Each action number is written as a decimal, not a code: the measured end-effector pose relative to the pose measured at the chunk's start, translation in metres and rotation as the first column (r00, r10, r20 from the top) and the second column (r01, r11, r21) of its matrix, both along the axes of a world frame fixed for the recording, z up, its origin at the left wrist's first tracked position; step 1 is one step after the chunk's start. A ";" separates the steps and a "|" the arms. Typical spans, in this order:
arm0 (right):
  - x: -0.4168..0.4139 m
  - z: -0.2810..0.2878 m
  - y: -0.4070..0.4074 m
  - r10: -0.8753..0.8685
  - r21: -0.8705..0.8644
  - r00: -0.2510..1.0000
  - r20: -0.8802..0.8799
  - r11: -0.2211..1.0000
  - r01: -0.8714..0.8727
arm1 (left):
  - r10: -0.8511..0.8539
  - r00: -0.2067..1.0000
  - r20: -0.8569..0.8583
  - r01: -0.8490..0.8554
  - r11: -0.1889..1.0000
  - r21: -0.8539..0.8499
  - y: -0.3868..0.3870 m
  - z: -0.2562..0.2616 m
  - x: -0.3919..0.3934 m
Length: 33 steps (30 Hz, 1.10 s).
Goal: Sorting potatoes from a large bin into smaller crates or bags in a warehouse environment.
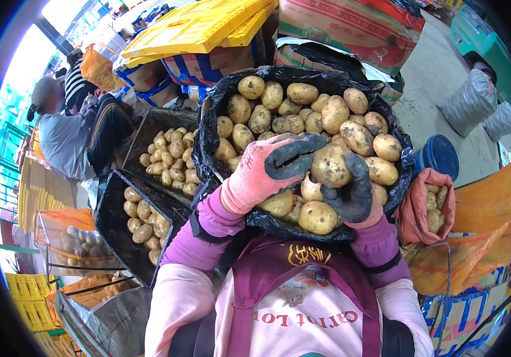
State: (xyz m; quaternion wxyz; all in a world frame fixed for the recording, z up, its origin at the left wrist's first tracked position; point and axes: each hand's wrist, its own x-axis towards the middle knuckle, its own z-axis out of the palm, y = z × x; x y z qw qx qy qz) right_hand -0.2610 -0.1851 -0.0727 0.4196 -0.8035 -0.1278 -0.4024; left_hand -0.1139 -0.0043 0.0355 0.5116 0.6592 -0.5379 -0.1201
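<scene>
Both hands wear pink gloves with dark grey coated palms and fingers. My left hand [277, 167] rests over the potatoes, its dark fingers bent against the upper left side of a large soil-specked potato [332, 165]. From the right, my right hand [353, 192] curls its fingers and thumb around the same potato's lower right side. Beneath and around them, a big container lined with black plastic [404, 147] is filled with large potatoes. A partly hidden potato [311, 189] with a pale patch lies just below the held one.
Black crates [103, 209] of smaller potatoes stand at the left. A pink sack of potatoes [449, 212] and a blue bucket [442, 156] are at the right. Yellow plastic crates [193, 31] and cardboard boxes [349, 31] lie beyond. A co-worker [66, 134] sits at the upper left.
</scene>
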 end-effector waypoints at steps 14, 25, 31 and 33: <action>-0.002 0.081 0.032 0.484 0.867 0.850 -0.209 0.494 -0.068 | -0.158 0.753 -0.639 0.175 0.984 -0.036 -0.007 -0.007 -0.006; -0.005 0.073 0.030 0.583 0.932 0.803 -0.123 0.346 -0.109 | -0.021 0.957 -0.288 -0.011 0.994 -0.109 -0.002 -0.017 0.000; -0.006 0.068 0.027 0.553 0.907 0.822 -0.136 0.403 -0.121 | -0.024 0.960 -0.279 0.005 0.998 -0.069 0.001 -0.013 0.003; -0.007 0.066 0.028 0.563 0.922 0.823 -0.071 0.351 -0.160 | -0.042 0.953 -0.302 0.016 0.996 -0.091 0.001 -0.015 0.002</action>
